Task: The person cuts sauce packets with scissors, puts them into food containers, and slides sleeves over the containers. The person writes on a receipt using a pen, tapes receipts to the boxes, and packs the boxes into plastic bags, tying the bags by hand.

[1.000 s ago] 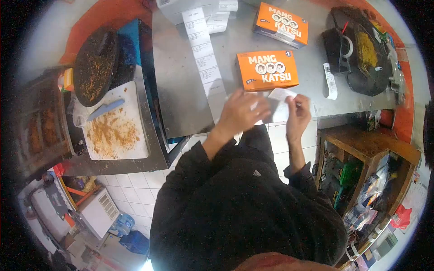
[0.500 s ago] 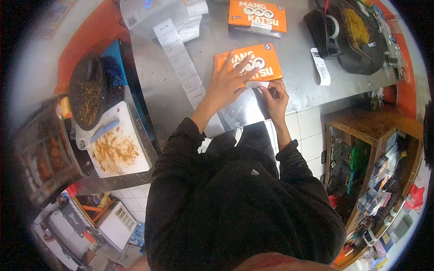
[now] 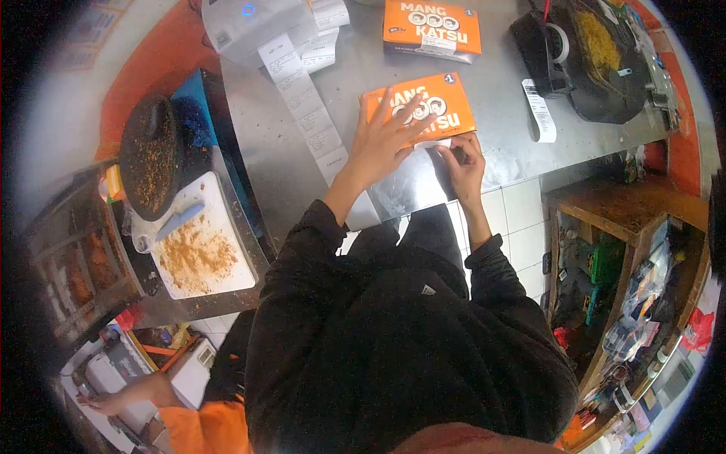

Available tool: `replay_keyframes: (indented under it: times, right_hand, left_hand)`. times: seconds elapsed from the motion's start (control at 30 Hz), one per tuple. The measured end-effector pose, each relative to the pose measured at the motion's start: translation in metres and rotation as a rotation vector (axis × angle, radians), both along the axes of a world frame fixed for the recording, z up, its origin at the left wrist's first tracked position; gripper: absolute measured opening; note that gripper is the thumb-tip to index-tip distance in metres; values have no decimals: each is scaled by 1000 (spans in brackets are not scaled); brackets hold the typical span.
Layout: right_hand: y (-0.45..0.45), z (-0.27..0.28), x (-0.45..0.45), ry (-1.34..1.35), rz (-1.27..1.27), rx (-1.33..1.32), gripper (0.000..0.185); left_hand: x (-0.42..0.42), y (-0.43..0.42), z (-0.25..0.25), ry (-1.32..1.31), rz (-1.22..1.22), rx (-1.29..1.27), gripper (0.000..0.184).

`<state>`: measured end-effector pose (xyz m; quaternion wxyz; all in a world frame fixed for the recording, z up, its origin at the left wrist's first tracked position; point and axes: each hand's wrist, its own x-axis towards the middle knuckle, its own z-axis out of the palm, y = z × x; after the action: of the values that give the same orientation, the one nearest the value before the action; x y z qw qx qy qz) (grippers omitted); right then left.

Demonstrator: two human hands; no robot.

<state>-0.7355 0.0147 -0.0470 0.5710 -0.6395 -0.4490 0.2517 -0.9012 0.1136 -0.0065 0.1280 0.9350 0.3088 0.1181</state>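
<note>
An orange food box (image 3: 459,94) with white lettering lies on the metal table near its front edge. My left hand (image 3: 378,144) rests on the box's lid, fingers spread out. At the box's front edge is a white paper label (image 3: 432,144), partly hidden by my fingers. The thumb and fingers of my right hand (image 3: 465,166) are pinched together at the right end of this label, against the front of the box.
Another orange box (image 3: 431,26) sits farther back. A printer (image 3: 257,26) with a long strip of printed labels (image 3: 306,113) stands left. A receipt (image 3: 538,113) lies right. A knife (image 3: 180,219) rests on a crumb-covered cutting board (image 3: 242,265). A co-worker's orange sleeve (image 3: 200,427) shows lower left.
A co-worker's arm and orange sleeve have come into view at lower left. My hands stay at the box, with only slight movement at the label.
</note>
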Motion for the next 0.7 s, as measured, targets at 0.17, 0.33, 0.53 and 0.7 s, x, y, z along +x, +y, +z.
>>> replay_keyframes:
  times: [0.17, 0.33, 0.53, 0.7]
  right_hand:
    - [5, -2, -10, -19, -105, 0, 19]
    - [7, -3, -14, -86, -175, 18, 19]
    - [7, -6, -16, -387, -292, 126, 41]
    - [9, 10, 5, 210, -356, -43, 79]
  left_hand:
    - [-1, 1, 1, 6, -8, -6, 68]
    - [0, 0, 2, -78, 15, -46, 56]
    - [1, 0, 2, -97, 30, -27, 48]
    - [2, 0, -1, -160, 60, -81, 49]
